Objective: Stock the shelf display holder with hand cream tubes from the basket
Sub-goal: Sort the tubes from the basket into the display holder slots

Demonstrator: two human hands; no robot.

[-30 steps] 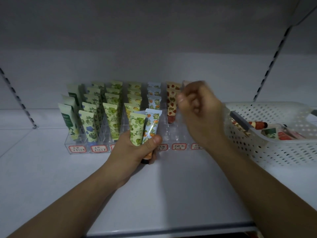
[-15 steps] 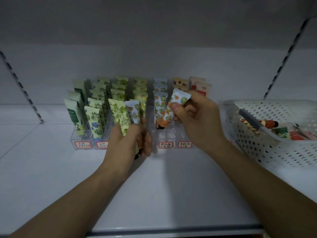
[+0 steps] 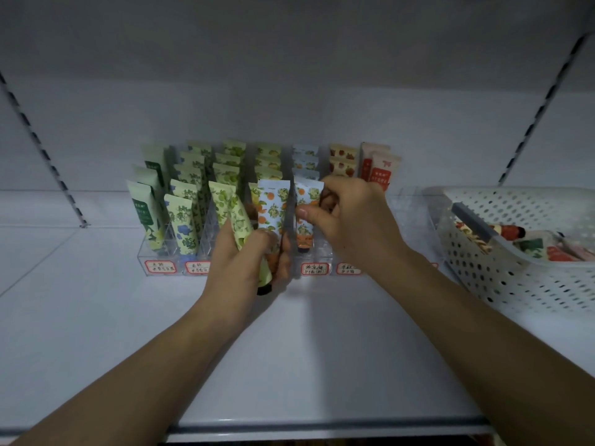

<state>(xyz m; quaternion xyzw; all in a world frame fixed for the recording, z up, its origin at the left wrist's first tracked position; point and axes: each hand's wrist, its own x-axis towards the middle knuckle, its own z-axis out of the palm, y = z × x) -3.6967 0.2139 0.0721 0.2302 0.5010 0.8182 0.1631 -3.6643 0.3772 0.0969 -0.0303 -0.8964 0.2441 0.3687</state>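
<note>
**Orange-print tube going into the clear holder**

We see a clear acrylic display holder (image 3: 154, 252) at the back of the white shelf (image 3: 289, 365), divided into front-to-back lanes with red-bordered handwritten labels (image 3: 160, 266) along its front edge. The left lanes are filled with upright green and leaf-patterned hand cream tubes (image 3: 180, 220); further right stand pale blue tubes, a lane with red fruit print (image 3: 343, 160), and a lane of pink and red tubes (image 3: 381, 170).

Our right hand (image 3: 351, 220) is closed in a pinch on a pale blue tube with orange fruit print (image 3: 304, 217), which stands cap down in the front slot of the blue lane. Our left hand (image 3: 244, 265) is wrapped around two tubes just in front of the holder: a light green leaf-print tube (image 3: 241, 220) tilted left and a second blue orange-print tube (image 3: 272, 210) held upright.

On the right of the shelf, near the holder, sits a white perforated plastic basket (image 3: 502, 278) with a grey handle (image 3: 471, 220). Inside it lie several more tubes (image 3: 528, 243) in red, green and pink, jumbled on their sides.
</note>
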